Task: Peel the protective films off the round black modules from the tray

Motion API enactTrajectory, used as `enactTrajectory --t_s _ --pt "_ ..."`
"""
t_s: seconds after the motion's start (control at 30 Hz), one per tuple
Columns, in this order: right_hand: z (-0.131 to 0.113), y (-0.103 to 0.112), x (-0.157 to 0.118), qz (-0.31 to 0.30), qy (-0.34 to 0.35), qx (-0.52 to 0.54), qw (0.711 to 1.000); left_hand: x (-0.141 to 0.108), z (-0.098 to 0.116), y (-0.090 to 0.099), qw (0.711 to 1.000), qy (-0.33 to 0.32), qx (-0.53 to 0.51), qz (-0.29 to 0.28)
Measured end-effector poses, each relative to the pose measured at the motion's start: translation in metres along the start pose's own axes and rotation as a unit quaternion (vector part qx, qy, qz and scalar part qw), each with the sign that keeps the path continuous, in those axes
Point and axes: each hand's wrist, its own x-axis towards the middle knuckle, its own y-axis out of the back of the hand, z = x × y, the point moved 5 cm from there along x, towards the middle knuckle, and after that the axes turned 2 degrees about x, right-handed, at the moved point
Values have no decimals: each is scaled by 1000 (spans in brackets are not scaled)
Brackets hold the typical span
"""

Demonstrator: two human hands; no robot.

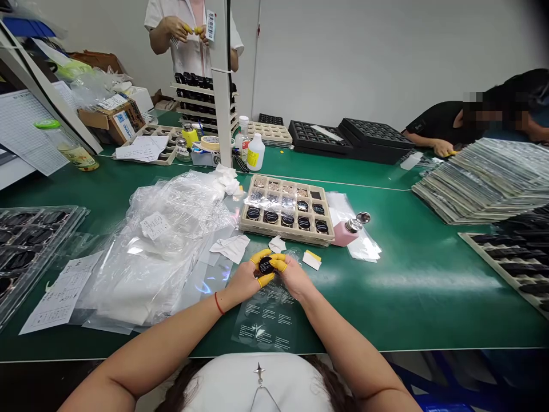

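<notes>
A round black disc with fine white print (pixel 266 265) is held up over the table between my two hands. My left hand (pixel 247 279) grips its left side and lower edge, with yellow covers on the fingertips. Yellow-tipped fingers of my right hand (pixel 295 277) pinch the disc at its right edge. Below them lies a clear sheet with rows of small white text (pixel 266 320). Farther off, a beige tray (pixel 278 230) holds similar round pieces in its compartments, some black-faced and some coppery, with clear film across part of it.
A pink pump bottle (pixel 345 233) stands against the tray's right side. Clear plastic bags (pixel 171 229) cover the left of the table. Stacked sheets (pixel 484 183) rise at the right, above another loaded tray (pixel 476 243). A white post (pixel 222 86) stands ahead; two co-workers are beyond.
</notes>
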Motion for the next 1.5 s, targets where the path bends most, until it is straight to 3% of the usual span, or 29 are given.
enactTrajectory --t_s 0.27,0.43,0.5,0.6,0.7,0.8,0.9,1.07,1.27,1.37,1.5 --pt "3 3 0 44 -12 -17 999 1 2 -2 1000 -2 -18 -15" --pt "-11 -1 -4 -29 17 -167 985 1 -2 -4 996 16 -78 -35" --pt "-36 10 3 -10 50 -234 971 1 -2 -4 993 16 -108 -43" --pt "-102 47 28 118 123 -307 936 2 -2 -3 989 16 -142 -43" --pt "-175 90 56 270 172 -364 875 4 0 -1 984 20 -171 -41" --pt "-214 121 80 380 171 -408 812 3 1 -2 983 23 -176 -45" --pt "-212 134 101 403 138 -456 781 4 -2 -2 982 26 -181 -52" --pt "-193 130 131 362 146 -553 736 8 -10 0 981 12 -187 -52" --pt "-187 116 162 290 131 -611 725 10 -10 1 978 26 -203 -51" --pt "-190 108 156 278 148 -611 726 11 -10 3 976 34 -208 -46" --pt "-180 81 120 266 208 -584 739 13 -14 4 971 39 -233 -40"
